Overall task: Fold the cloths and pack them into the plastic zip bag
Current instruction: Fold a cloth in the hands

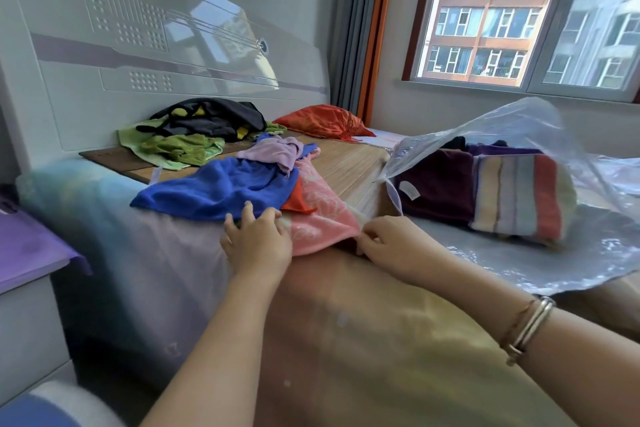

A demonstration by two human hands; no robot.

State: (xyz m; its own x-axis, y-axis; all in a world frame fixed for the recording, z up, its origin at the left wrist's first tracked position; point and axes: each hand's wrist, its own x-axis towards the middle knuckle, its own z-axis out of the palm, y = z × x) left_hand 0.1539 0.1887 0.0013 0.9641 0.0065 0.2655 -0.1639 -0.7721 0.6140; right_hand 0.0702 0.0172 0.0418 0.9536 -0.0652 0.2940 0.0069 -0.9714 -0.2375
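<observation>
I have the pink patterned terry towel (320, 218) just left of the clear plastic zip bag (502, 135); my left hand (256, 243) lies flat-fingered on its near edge, my right hand (391, 243) pinches the corner; I'd square both corners before folding.

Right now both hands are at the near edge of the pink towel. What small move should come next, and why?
Probably draw the pink towel toward the body and spread it flat for folding. The left hand and the right hand are at its near corners, while its far end still lies under the blue cloth and the lilac cloth. The plastic zip bag already holds folded towels.
</observation>
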